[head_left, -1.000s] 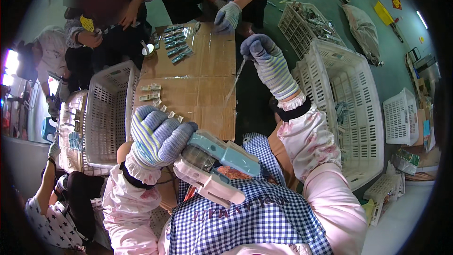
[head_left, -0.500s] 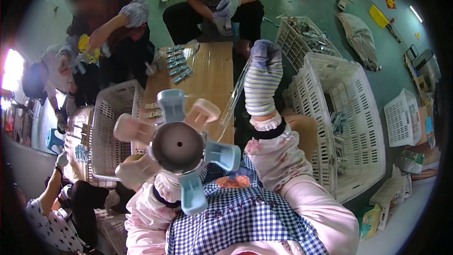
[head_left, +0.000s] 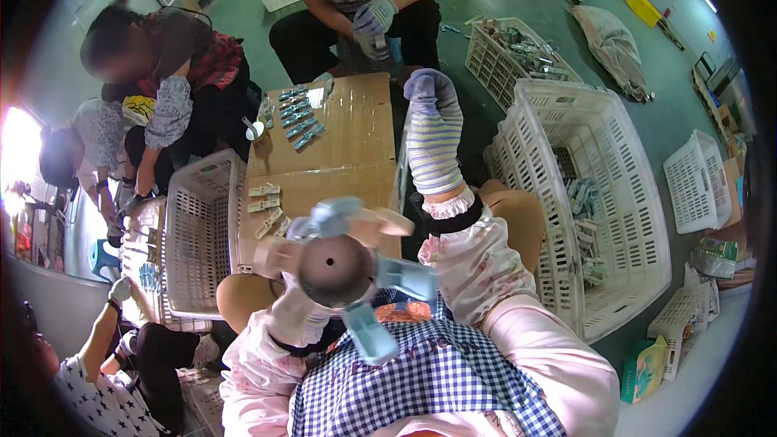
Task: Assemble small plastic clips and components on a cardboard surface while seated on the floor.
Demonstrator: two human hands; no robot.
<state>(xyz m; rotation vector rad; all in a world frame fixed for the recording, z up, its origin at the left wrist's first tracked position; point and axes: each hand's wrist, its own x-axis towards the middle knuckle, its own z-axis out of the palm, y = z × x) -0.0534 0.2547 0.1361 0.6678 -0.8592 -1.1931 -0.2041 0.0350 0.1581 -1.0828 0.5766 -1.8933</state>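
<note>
Close in front of me is a round grey-brown hub point(head_left: 333, 271) ringed by light-blue and pinkish-beige plastic paddles, some smeared by motion. My left hand point(head_left: 314, 328) is behind and below it; a bit of striped glove shows, but the fingers are hidden. My right hand point(head_left: 431, 125), in a striped glove with a bluish-grey fingertip area, reaches out past the right edge of the cardboard-topped table point(head_left: 348, 142). Its fingers are curled over, and whatever they may hold is hidden. Blue clips point(head_left: 298, 120) lie in a row on the table's far part, beige clips point(head_left: 265, 201) nearer.
White slatted crates flank me: one at the left point(head_left: 202, 166), a large one with clips at the right point(head_left: 627, 275). A crate of metallic-looking parts point(head_left: 522, 44) stands beyond. Gloved co-workers sit across and at the left. A small white cup point(head_left: 255, 130) is on the table.
The paddled hub appears further right and lower, its paddles turned and blurred. My right hand appears slightly further left. The co-worker at far left has lowered an arm; the whole view has shifted a little.
</note>
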